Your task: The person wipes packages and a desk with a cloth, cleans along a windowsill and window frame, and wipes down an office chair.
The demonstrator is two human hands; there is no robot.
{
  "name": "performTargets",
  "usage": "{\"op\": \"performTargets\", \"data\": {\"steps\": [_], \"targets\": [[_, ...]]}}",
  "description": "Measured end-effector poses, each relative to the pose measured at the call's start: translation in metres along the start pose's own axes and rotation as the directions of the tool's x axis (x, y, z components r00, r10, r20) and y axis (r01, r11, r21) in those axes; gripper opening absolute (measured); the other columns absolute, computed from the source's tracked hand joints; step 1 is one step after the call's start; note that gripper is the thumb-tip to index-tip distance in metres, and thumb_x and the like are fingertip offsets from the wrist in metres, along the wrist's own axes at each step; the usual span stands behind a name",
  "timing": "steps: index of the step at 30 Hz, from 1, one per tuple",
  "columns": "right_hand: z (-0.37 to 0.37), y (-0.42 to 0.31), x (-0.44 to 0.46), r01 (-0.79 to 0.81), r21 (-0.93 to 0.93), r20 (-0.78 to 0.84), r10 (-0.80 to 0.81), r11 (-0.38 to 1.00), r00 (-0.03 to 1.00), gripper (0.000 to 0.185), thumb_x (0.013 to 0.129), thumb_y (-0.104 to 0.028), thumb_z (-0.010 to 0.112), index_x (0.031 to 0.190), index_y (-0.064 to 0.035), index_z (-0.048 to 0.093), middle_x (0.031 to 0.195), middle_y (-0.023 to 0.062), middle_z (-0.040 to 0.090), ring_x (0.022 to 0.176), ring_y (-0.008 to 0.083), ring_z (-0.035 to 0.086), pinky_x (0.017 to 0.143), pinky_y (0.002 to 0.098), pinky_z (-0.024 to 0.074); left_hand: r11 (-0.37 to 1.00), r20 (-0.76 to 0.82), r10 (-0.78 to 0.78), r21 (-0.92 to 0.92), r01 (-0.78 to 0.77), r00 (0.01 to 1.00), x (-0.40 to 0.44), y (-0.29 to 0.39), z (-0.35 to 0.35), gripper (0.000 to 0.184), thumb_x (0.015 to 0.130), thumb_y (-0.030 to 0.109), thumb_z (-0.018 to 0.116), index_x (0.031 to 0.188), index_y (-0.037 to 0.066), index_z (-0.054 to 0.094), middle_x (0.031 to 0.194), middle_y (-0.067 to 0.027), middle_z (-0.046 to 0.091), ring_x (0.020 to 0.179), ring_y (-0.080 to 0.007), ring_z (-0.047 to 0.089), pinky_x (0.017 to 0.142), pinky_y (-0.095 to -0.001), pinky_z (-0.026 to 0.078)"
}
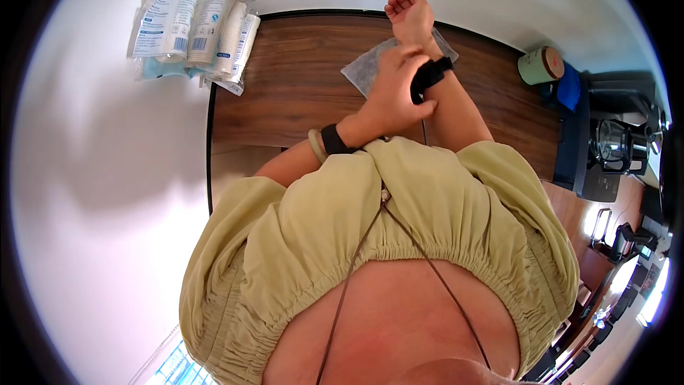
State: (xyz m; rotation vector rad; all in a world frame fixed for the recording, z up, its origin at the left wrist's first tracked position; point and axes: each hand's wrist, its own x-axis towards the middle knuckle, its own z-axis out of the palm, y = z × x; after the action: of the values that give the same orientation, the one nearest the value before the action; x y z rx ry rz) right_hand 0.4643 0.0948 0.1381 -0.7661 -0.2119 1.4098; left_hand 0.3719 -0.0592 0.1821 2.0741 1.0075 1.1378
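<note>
My left hand (394, 89) reaches across to my right wrist, its thumb and fingers around a black strapped device (432, 75) worn there. Palm up and fingers loosely curled, my right hand (413, 20) holds nothing. Beneath the hands, a grey, thin sheet or pouch (362, 69) lies on the dark wooden table (299, 64), partly hidden by them. My left wrist carries a black band (333, 139) and a pale bracelet (317, 145).
Plastic-wrapped stacks of cups (206, 28) sit at the table's back left corner. A green canister (540, 65) stands at the back right, near a blue item (568, 88) and a black machine with a glass jug (611, 140). A wall borders the back.
</note>
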Motion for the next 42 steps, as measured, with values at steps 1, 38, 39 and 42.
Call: {"op": "performTargets", "data": {"steps": [1,38,39,42], "targets": [[-0.002,0.001,0.002,-0.016,0.041,0.02,0.016,0.999,1.0,0.038,0.099,-0.03,0.037,0.095,0.0015,0.057,0.081,0.0093,0.056,0.073,0.0208,0.052,0.068,0.035,0.0475,1.0,0.029,0.017,0.007,-0.017,0.999,-0.002,0.004,0.0,0.063,0.064,0.019,0.077,0.118,0.0,0.053,0.129,-0.016,0.046,0.12,-0.0333,0.042,0.097,-0.0424,0.039],[0.021,-0.023,-0.058,-0.553,0.511,0.638,0.141,0.658,0.757,0.063,0.099,-0.05,0.023,0.091,0.0018,0.057,0.077,0.0046,0.045,0.073,0.0172,0.038,0.068,0.0311,0.0365,0.903,0.235,0.327,0.206,-0.376,0.915,-0.004,0.046,-0.021,0.038,0.059,0.024,0.083,0.064,0.008,0.049,0.103,-0.0142,0.054,0.106,-0.0365,0.052,0.081,-0.0418,0.046],[0.021,-0.02,-0.059,-0.565,0.513,0.638,0.154,0.646,0.755,0.063,0.099,-0.05,0.023,0.091,0.0018,0.058,0.077,0.0046,0.045,0.073,0.0172,0.038,0.068,0.0311,0.0365,0.918,0.255,0.313,0.166,-0.361,0.915,-0.005,0.044,-0.021,0.038,0.059,0.024,0.083,0.064,0.008,0.049,0.103,-0.014,0.054,0.104,-0.0355,0.053,0.08,-0.0412,0.046],[0.02,-0.011,-0.064,-0.593,0.522,0.64,0.179,0.613,0.748,0.063,0.099,-0.05,0.024,0.092,0.0019,0.058,0.077,0.0042,0.046,0.073,0.0169,0.039,0.068,0.031,0.0365,0.953,0.309,0.255,0.079,-0.291,0.916,-0.008,0.038,-0.022,0.037,0.06,0.024,0.082,0.063,0.007,0.048,0.101,-0.0136,0.054,0.099,-0.0325,0.054,0.077,-0.0394,0.046]]}}
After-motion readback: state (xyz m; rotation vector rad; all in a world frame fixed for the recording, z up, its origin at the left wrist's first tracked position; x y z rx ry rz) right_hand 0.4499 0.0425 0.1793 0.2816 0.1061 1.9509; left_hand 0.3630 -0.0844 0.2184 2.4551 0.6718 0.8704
